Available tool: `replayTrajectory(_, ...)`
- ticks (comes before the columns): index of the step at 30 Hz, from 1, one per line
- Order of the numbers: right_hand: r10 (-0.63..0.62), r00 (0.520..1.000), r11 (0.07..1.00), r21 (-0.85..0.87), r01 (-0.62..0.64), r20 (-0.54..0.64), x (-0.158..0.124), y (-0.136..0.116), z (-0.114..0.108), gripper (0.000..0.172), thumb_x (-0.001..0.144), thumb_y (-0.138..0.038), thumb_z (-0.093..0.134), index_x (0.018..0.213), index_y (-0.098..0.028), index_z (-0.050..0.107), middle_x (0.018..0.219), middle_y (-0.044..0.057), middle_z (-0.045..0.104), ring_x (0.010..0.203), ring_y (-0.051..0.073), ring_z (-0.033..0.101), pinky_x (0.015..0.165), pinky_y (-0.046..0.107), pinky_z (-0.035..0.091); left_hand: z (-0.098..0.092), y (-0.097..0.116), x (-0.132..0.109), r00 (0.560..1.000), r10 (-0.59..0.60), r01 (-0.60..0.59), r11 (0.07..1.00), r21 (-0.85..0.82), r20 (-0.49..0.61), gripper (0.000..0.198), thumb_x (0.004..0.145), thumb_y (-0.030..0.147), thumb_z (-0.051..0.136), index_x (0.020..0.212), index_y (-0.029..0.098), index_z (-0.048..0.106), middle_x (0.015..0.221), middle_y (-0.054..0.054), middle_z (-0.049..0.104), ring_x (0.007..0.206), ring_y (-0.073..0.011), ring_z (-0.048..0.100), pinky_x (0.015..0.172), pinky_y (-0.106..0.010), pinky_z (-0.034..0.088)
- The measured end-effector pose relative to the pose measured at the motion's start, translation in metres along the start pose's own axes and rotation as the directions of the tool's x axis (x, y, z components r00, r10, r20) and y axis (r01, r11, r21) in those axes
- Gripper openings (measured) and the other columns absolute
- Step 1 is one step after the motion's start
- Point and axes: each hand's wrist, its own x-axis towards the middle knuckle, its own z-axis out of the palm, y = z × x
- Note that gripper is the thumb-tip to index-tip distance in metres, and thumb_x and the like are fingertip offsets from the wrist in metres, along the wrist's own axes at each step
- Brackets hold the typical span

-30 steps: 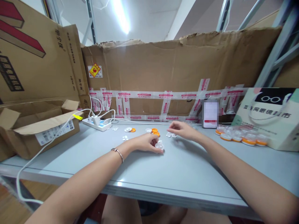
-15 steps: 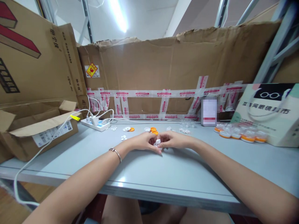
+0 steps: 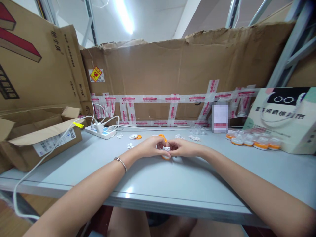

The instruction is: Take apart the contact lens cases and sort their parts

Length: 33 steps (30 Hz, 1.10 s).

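My left hand (image 3: 151,146) and my right hand (image 3: 182,147) meet over the middle of the table. Between their fingertips is a small white plastic part (image 3: 167,149), and both hands are closed on it. Just under my left thumb shows a white round piece with an orange rim (image 3: 166,157); whether it is joined to the white part I cannot tell. Behind the hands lie orange rings (image 3: 162,136), partly covered by my fingers. White discs (image 3: 130,145) are grouped left of my left hand, and a white cap beside an orange ring (image 3: 135,137) lies farther back.
Several clear domed pieces with orange and white bases (image 3: 261,141) stand at the right by a paper bag (image 3: 278,121). A phone-like screen (image 3: 220,118) leans at the back. A power strip (image 3: 101,131) and open carton (image 3: 56,131) are left. Small white parts (image 3: 195,138) lie behind my right hand.
The orange-rimmed round piece now shows beneath my fingers, where it was not visible before. My left thumb has shifted up and inward, and the fingertips are closer together around the white part.
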Motion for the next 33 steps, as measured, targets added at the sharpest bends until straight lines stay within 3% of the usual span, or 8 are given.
replayTrajectory(3, -0.018, 0.999, 0.999, 0.047, 0.020, -0.026, 0.000, 0.004, 0.001, 0.029, 0.070, -0.041, 0.057, 0.083, -0.018, 0.046, 0.072, -0.002, 0.049, 0.062, 0.009, 0.043, 0.056, 0.021, 0.034, -0.001, 0.000, 0.000, 1.000, -0.001, 0.000, 1.000, -0.023, -0.022, 0.029, 0.066, 0.041, 0.063, 0.073, 0.015, 0.054, 0.067, 0.003, 0.052, 0.060, -0.0075, 0.042, 0.054, -0.018, 0.032)
replayTrajectory(7, -0.038, 0.998, 0.998, 0.044, 0.040, -0.047, 0.001, 0.009, 0.001, 0.027, 0.071, -0.038, 0.057, 0.087, -0.020, 0.044, 0.074, -0.003, 0.048, 0.062, 0.009, 0.042, 0.056, 0.020, 0.035, -0.002, 0.002, 0.000, 0.999, 0.030, -0.029, 0.999, -0.035, 0.039, 0.021, 0.074, 0.034, 0.054, 0.067, 0.014, 0.052, 0.063, 0.003, 0.052, 0.059, -0.0069, 0.042, 0.056, -0.018, 0.033)
replayTrajectory(11, -0.069, 0.997, 0.997, 0.030, 0.068, 0.023, -0.001, 0.006, 0.000, 0.023, 0.071, -0.034, 0.057, 0.086, -0.020, 0.046, 0.076, -0.003, 0.048, 0.063, 0.009, 0.042, 0.058, 0.020, 0.036, -0.002, 0.003, -0.001, 0.997, 0.041, -0.038, 0.998, -0.040, 0.073, 0.020, 0.077, 0.032, 0.051, 0.070, 0.013, 0.054, 0.065, 0.002, 0.054, 0.062, -0.0078, 0.044, 0.058, -0.019, 0.034)
replayTrajectory(15, -0.073, 0.996, 0.997, 0.019, 0.072, 0.049, -0.003, -0.002, 0.001, 0.030, 0.070, -0.036, 0.059, 0.092, -0.020, 0.048, 0.077, -0.002, 0.046, 0.064, 0.009, 0.041, 0.057, 0.021, 0.036, -0.003, 0.002, -0.002, 0.995, 0.042, -0.041, 0.999, -0.015, 0.092, 0.023, 0.079, 0.034, 0.048, 0.073, 0.013, 0.055, 0.067, 0.001, 0.055, 0.063, -0.0085, 0.045, 0.058, -0.019, 0.034)
replayTrajectory(20, -0.064, 0.998, 0.997, -0.037, 0.064, 0.019, 0.000, 0.000, 0.001, 0.035, 0.069, -0.037, 0.060, 0.097, -0.019, 0.051, 0.071, -0.002, 0.047, 0.061, 0.009, 0.042, 0.054, 0.021, 0.034, -0.001, 0.003, -0.002, 0.995, 0.072, -0.077, 0.994, 0.072, 0.068, 0.021, 0.077, 0.035, 0.050, 0.078, 0.015, 0.055, 0.073, -0.001, 0.057, 0.064, -0.0090, 0.046, 0.059, -0.020, 0.034)
replayTrajectory(24, -0.060, 0.998, 0.998, -0.019, 0.060, 0.021, 0.002, 0.003, 0.001, 0.032, 0.066, -0.036, 0.062, 0.091, -0.018, 0.053, 0.072, -0.002, 0.049, 0.061, 0.009, 0.042, 0.054, 0.021, 0.034, 0.004, 0.004, -0.002, 0.994, 0.111, -0.112, 0.986, 0.120, 0.014, 0.015, 0.075, 0.029, 0.051, 0.077, 0.015, 0.055, 0.072, -0.001, 0.056, 0.063, -0.0090, 0.046, 0.061, -0.021, 0.035)
replayTrajectory(29, -0.032, 0.999, 0.999, -0.024, 0.032, 0.008, 0.000, 0.001, 0.001, 0.028, 0.066, -0.036, 0.061, 0.086, -0.018, 0.052, 0.067, -0.003, 0.048, 0.059, 0.009, 0.042, 0.052, 0.021, 0.033, 0.009, 0.002, -0.002, 1.000, 0.025, -0.025, 0.999, 0.040, -0.007, 0.020, 0.076, 0.032, 0.049, 0.070, 0.014, 0.054, 0.059, 0.002, 0.049, 0.053, -0.0071, 0.039, 0.050, -0.019, 0.031)
replayTrajectory(33, -0.025, 1.000, 0.999, -0.042, 0.026, 0.009, -0.001, 0.000, 0.000, 0.029, 0.065, -0.039, 0.062, 0.082, -0.017, 0.051, 0.066, -0.003, 0.047, 0.058, 0.009, 0.042, 0.052, 0.021, 0.033, 0.011, 0.002, -0.002, 0.995, 0.101, -0.101, 0.995, -0.003, -0.009, 0.012, 0.077, 0.024, 0.049, 0.074, 0.014, 0.055, 0.070, 0.000, 0.055, 0.062, -0.0083, 0.044, 0.059, -0.019, 0.035)
